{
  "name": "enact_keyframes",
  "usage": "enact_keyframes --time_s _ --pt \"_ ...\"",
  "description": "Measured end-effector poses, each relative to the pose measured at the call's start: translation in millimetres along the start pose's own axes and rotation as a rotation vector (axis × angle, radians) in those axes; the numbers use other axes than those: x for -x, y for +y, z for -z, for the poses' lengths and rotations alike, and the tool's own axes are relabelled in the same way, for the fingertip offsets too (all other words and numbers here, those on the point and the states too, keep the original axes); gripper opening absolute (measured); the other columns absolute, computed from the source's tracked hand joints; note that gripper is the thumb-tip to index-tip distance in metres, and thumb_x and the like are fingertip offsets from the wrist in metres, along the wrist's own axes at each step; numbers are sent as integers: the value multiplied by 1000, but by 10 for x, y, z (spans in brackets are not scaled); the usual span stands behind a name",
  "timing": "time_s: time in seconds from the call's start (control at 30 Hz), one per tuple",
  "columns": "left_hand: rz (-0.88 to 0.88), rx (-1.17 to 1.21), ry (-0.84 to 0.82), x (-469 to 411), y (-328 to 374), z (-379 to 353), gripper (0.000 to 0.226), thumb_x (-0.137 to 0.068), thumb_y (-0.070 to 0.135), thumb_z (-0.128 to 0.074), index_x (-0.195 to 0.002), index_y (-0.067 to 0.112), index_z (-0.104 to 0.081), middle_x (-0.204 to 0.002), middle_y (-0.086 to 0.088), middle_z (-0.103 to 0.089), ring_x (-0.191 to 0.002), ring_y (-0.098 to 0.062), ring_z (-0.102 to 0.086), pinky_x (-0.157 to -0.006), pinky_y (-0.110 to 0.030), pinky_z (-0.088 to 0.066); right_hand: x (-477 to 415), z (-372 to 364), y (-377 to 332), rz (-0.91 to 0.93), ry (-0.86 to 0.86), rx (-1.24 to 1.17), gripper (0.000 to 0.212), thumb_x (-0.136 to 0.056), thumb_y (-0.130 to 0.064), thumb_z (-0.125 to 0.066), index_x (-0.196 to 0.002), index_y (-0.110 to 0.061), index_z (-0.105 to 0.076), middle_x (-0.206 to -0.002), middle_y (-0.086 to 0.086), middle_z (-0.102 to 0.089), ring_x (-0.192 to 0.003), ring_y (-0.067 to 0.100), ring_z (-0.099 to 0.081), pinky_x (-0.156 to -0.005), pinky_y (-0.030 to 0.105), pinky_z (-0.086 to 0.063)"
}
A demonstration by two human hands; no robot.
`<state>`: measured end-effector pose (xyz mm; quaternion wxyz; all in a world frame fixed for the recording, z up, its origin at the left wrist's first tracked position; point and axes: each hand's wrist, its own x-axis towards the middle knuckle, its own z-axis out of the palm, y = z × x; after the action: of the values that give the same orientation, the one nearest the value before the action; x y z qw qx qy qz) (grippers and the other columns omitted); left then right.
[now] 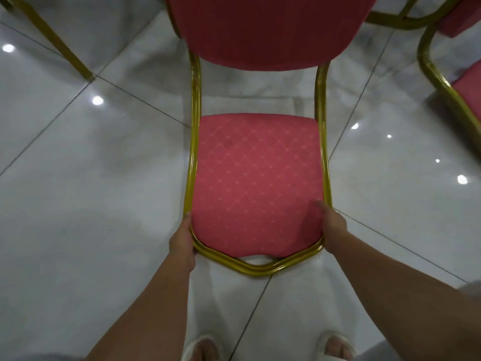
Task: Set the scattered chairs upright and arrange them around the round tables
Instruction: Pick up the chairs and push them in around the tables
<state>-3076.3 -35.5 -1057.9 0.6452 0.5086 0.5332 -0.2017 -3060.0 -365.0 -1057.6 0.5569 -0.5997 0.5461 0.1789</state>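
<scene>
On my feed I see a glossy pale tiled floor [78, 204], with dark grout lines [46, 126] crossing it and small bright light spots [97, 100] mirrored on both sides. At the bottom edge, white slippers [192, 346] with toes showing stand on it.

A chair [256, 178] with a pink diamond-patterned seat and gold frame is sitting seat-up, its front corners lying in the fingers [187, 222] of the left hand [182, 244] and right hand [334, 230], backrest rising beyond them. A second chair [467, 91] is standing well right of the fingers.
</scene>
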Motion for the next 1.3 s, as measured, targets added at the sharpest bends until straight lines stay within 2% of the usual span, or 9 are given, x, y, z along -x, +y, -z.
enact_keyframes --time_s 0.23,0.4,0.53,0.63,0.77,0.87,1.03,1.2,1.3 --pt "42 -58 -35 555 105 281 41 -89 51 -64 -119 22 -61 -102 0 -71 -94 -20 -64 -74 -35 -52 561 440 -200 -113 -145 195 50 -85 -42 -72 -122 -12 -60 -110 11 -67 -98 33 -64 -82 49 -56" --pt "104 -269 -53 1901 523 857 49 -87 50 -68 -124 18 -58 -109 -4 -70 -101 -26 -63 -86 -44 -52 1966 972 -484 -218 -183 326 39 -91 -39 -67 -116 -12 -56 -106 12 -63 -92 32 -61 -75 48 -54" --pt "93 -363 -12 3173 1015 1255 53 -86 51 -69 -122 14 -58 -108 -8 -70 -98 -29 -65 -75 -42 -55 3237 1423 -879 -290 -227 402 34 -92 -38 -66 -110 -11 -54 -105 13 -63 -91 32 -61 -66 45 -54" --pt "77 -372 15 4127 1430 1452 49 -87 46 -70 -121 10 -61 -104 -9 -72 -94 -29 -67 -72 -40 -57 4146 1754 -1267 -314 -227 418 31 -90 -35 -69 -106 -13 -54 -105 11 -62 -91 30 -61 -62 43 -53" --pt "66 -334 -16 5237 2043 1606 49 -87 39 -72 -122 6 -61 -106 -13 -72 -98 -32 -68 -90 -49 -56 5172 2100 -1844 -289 -237 451 33 -87 -37 -72 -106 -15 -56 -105 9 -63 -91 29 -62 -60 38 -51" --pt "47 -236 -63 5825 2587 1579 38 -89 32 -70 -119 10 -62 -108 -11 -70 -93 -26 -66 -78 -40 -57 5718 2239 -2308 -244 -233 424 32 -85 -32 -76 -101 -12 -58 -97 9 -64 -84 26 -63 -58 36 -51" --pt "-30 -56 -207 6410 3426 1441 10 -86 27 -64 -84 17 -61 -65 -1 -54 -61 -13 -52 -63 -30 -50 6257 2230 -3012 -118 -208 239 16 -88 -20 -70 -88 -10 -58 -70 8 -58 -64 20 -58 -55 34 -55" --pt "-144 101 -302 6589 3756 1290 28 -91 37 -64 -106 13 -60 -93 -11 -60 -81 -25 -62 -69 -39 -58 6600 2248 -3330 3 -269 -15 48 -87 -49 -67 -104 -5 -57 -103 18 -63 -94 34 -67 -69 50 -62" --pt "-163 -20 -231 6560 3495 1270 27 -95 26 -60 -117 10 -59 -88 -9 -63 -75 -22 -62 -64 -34 -55 6752 2374 -3185 41 -239 43 45 -89 -42 -68 -111 -4 -59 -107 20 -64 -93 34 -67 -65 42 -61"
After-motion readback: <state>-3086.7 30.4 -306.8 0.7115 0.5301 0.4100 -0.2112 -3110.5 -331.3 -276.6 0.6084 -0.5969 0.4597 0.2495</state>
